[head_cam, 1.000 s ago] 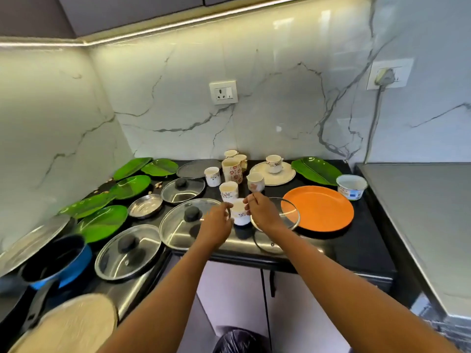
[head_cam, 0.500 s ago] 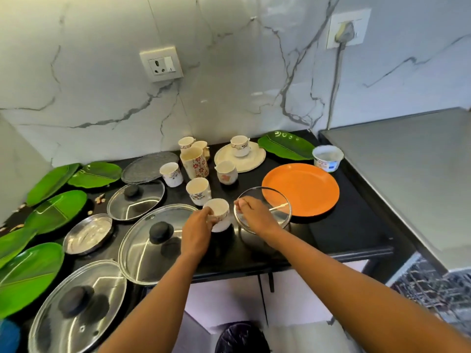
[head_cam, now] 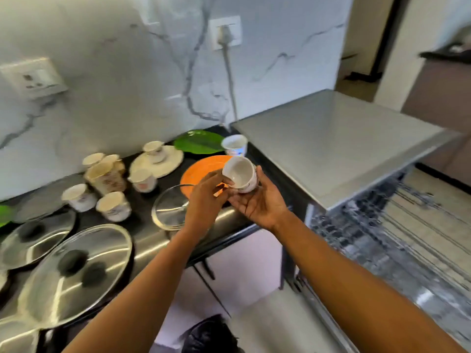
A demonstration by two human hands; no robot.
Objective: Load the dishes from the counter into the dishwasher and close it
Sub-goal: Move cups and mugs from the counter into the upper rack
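cup (head_cam: 239, 175), one, between left hand (head_cam: 206, 200), right hand (head_cam: 257, 205), maybe seven cups (head_cam: 113, 206) behind

The 2 bare forearms reach forward and meet at mid-frame. The right hand (head_cam: 257, 203) lies palm up, fingers cupped under a cup (head_cam: 240, 177), thumb raised against its side. The left hand (head_cam: 204, 197), its back to the camera, pinches the cup's rim with its fingertips.
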